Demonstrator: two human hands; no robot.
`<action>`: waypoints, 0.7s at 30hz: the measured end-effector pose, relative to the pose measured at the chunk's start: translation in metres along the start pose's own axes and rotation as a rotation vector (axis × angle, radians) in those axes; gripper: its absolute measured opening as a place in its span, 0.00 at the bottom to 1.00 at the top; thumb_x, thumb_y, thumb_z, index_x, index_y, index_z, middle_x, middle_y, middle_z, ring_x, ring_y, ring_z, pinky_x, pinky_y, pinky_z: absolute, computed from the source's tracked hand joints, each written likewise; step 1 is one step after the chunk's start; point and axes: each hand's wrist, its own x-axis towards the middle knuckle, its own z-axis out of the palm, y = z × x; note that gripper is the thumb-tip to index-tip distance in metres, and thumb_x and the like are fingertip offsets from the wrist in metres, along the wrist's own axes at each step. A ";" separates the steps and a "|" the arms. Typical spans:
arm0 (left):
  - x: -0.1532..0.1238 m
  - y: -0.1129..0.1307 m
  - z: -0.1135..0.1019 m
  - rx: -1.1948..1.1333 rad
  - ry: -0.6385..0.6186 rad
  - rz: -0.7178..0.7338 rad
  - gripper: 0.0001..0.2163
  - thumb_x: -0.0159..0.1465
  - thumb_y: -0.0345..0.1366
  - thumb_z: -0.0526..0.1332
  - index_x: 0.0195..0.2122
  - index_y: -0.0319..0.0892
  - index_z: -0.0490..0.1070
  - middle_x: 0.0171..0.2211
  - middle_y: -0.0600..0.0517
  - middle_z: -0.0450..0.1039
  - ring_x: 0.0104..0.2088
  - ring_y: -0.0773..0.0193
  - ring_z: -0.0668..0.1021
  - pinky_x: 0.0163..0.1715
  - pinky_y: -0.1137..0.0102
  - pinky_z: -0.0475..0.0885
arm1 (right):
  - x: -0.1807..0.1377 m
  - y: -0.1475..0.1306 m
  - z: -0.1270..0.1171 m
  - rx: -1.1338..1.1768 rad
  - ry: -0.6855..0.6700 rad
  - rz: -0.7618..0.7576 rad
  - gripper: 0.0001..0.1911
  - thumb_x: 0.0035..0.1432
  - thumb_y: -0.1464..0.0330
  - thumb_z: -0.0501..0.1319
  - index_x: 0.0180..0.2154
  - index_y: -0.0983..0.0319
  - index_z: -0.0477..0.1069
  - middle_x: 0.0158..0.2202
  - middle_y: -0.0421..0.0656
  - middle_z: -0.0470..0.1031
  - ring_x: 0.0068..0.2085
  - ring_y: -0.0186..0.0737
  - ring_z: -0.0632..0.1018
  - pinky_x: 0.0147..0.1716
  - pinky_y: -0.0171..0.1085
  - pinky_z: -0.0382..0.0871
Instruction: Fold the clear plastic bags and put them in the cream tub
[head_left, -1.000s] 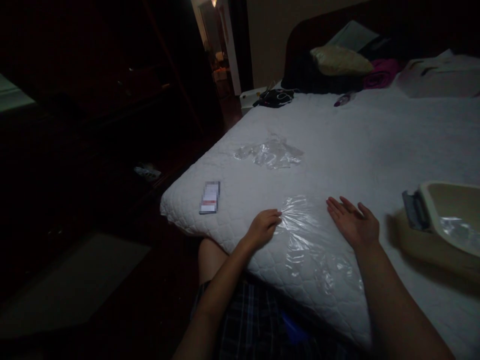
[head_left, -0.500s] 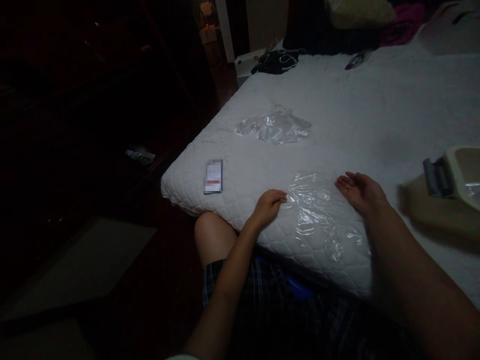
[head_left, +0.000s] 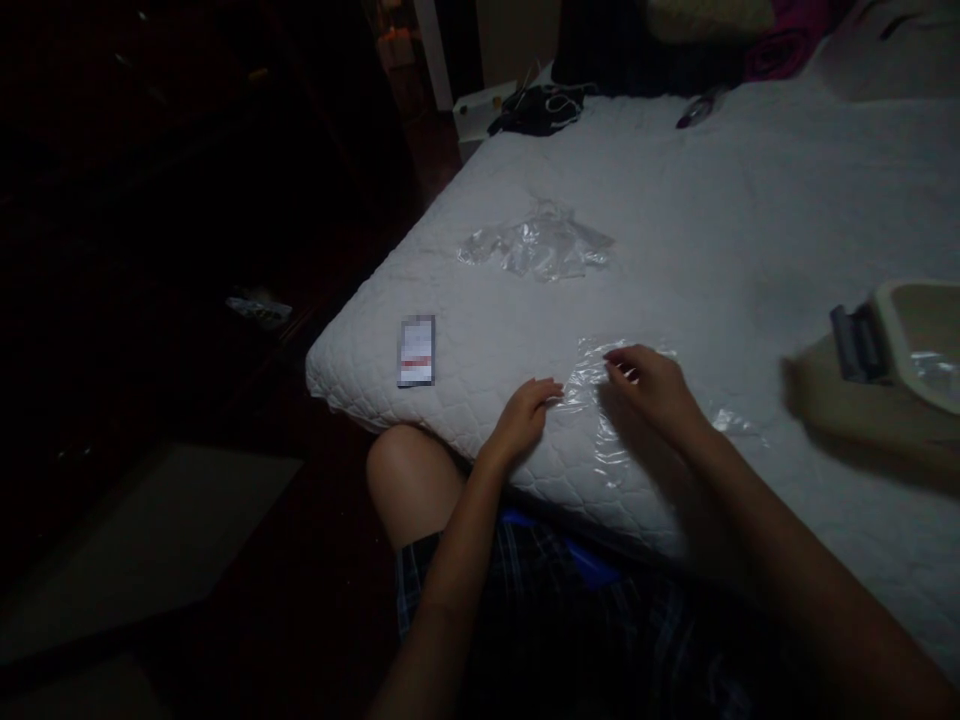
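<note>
A clear plastic bag (head_left: 611, 455) lies flat and wrinkled on the near edge of the quilted white mattress (head_left: 517, 340). At its upper left edge rests my left hand (head_left: 525, 415), fingers stretched out; nothing shows gripped in it. My right hand (head_left: 656, 390) hovers over the bag's upper part, loosely curled with thumb and fingers apart, and its shadow falls across the plastic. Whether its fingertips touch the bag I cannot tell. Farther back sits a second, crumpled clear plastic piece (head_left: 544, 245).
A phone (head_left: 417, 352) with a lit screen lies left of my hands. To the right stands a beige bin (head_left: 847, 405) with a dark clip and plastic inside. Dark cables (head_left: 544, 108) and a rolled magenta cloth (head_left: 784, 50) are at the back. My knee (head_left: 412, 480) meets the mattress edge.
My right hand has moved left, from beside the bag to above it, and turned palm down. My left hand stays near the bag's edge, its fingers straighter. The view has shifted slightly.
</note>
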 end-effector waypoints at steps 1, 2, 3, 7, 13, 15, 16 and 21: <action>0.000 0.000 -0.001 -0.015 0.000 -0.003 0.18 0.58 0.20 0.50 0.42 0.42 0.72 0.48 0.50 0.74 0.53 0.64 0.71 0.61 0.57 0.57 | -0.008 -0.011 0.008 -0.023 -0.083 -0.071 0.09 0.55 0.68 0.56 0.37 0.60 0.72 0.34 0.44 0.73 0.33 0.39 0.74 0.36 0.41 0.69; 0.000 0.001 -0.002 -0.028 -0.003 -0.012 0.18 0.58 0.20 0.49 0.43 0.42 0.72 0.47 0.50 0.74 0.53 0.64 0.71 0.61 0.57 0.56 | -0.017 -0.021 0.015 -0.073 -0.157 -0.136 0.10 0.56 0.68 0.55 0.39 0.61 0.71 0.36 0.45 0.73 0.35 0.41 0.74 0.36 0.41 0.68; 0.001 0.002 -0.003 -0.040 -0.009 -0.028 0.18 0.58 0.20 0.49 0.43 0.42 0.72 0.47 0.50 0.74 0.53 0.64 0.72 0.61 0.57 0.57 | -0.025 -0.029 0.023 -0.148 -0.220 -0.190 0.10 0.57 0.68 0.55 0.40 0.61 0.71 0.37 0.47 0.73 0.37 0.42 0.74 0.37 0.41 0.68; 0.003 0.007 -0.007 -0.090 -0.015 -0.117 0.19 0.56 0.20 0.49 0.41 0.41 0.74 0.45 0.49 0.75 0.51 0.63 0.73 0.59 0.58 0.60 | -0.047 -0.046 0.048 -0.447 -0.350 -0.300 0.08 0.57 0.69 0.55 0.37 0.63 0.71 0.36 0.50 0.73 0.37 0.47 0.72 0.34 0.42 0.64; 0.005 0.006 -0.007 -0.115 -0.001 -0.114 0.20 0.54 0.19 0.48 0.40 0.41 0.74 0.45 0.49 0.75 0.49 0.64 0.74 0.56 0.62 0.65 | -0.054 -0.041 0.057 -0.532 -0.316 -0.296 0.10 0.58 0.74 0.51 0.33 0.62 0.71 0.32 0.49 0.73 0.34 0.45 0.71 0.33 0.41 0.61; 0.005 0.006 -0.006 -0.098 -0.005 -0.066 0.21 0.53 0.18 0.48 0.40 0.41 0.74 0.45 0.50 0.74 0.51 0.64 0.73 0.56 0.62 0.64 | -0.055 -0.039 0.055 -0.471 -0.304 -0.260 0.10 0.59 0.73 0.51 0.33 0.62 0.71 0.32 0.49 0.73 0.34 0.44 0.72 0.33 0.40 0.62; 0.006 0.006 -0.006 -0.086 -0.010 -0.034 0.22 0.53 0.18 0.48 0.41 0.42 0.73 0.46 0.51 0.74 0.52 0.64 0.72 0.57 0.62 0.63 | -0.055 -0.038 0.053 -0.417 -0.292 -0.236 0.10 0.59 0.73 0.51 0.33 0.62 0.70 0.33 0.48 0.74 0.34 0.44 0.72 0.34 0.40 0.63; 0.010 0.011 -0.003 0.014 -0.051 0.032 0.23 0.52 0.17 0.49 0.43 0.43 0.72 0.47 0.52 0.74 0.56 0.63 0.68 0.57 0.60 0.61 | -0.056 -0.038 0.043 -0.095 -0.188 -0.095 0.11 0.62 0.69 0.48 0.36 0.59 0.69 0.34 0.46 0.74 0.35 0.42 0.74 0.37 0.42 0.68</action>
